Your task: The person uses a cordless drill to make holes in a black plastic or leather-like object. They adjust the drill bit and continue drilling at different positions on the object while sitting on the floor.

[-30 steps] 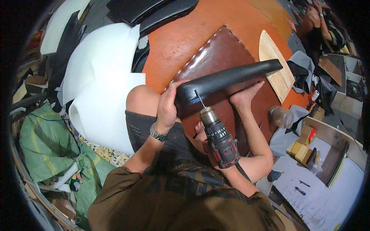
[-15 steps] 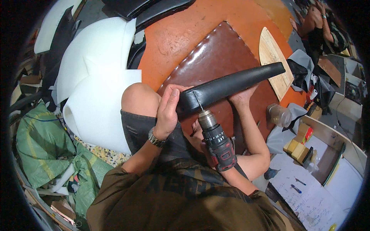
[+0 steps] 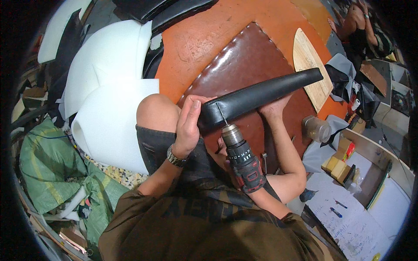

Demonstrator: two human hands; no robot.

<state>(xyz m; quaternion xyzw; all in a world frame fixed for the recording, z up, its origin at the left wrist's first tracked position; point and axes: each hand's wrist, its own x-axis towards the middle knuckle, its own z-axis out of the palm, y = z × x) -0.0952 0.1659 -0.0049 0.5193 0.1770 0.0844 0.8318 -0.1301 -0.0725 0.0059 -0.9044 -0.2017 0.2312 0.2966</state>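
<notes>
A long black padded armrest with rounded ends lies slantwise before me. My left hand, with a metal-banded watch on its wrist, steadies the armrest's left end, thumb up and fingers reaching behind it. My right hand is on a black and red cordless drill; the drill body hides most of that hand. The drill's twist bit crosses the armrest's side near its left end. How deep the tip sits, if at all, I cannot tell. My bent right leg reaches under the armrest.
Brown shiny upholstery lies on an orange sheet, beside a pointed wooden board. White foam and a green sack are at left. At right stand a clear jar and an open box. Another person sits far right.
Hardly anything differs. The drill and the armrest's left end sit very slightly further left in the picture; both hands keep their places.
</notes>
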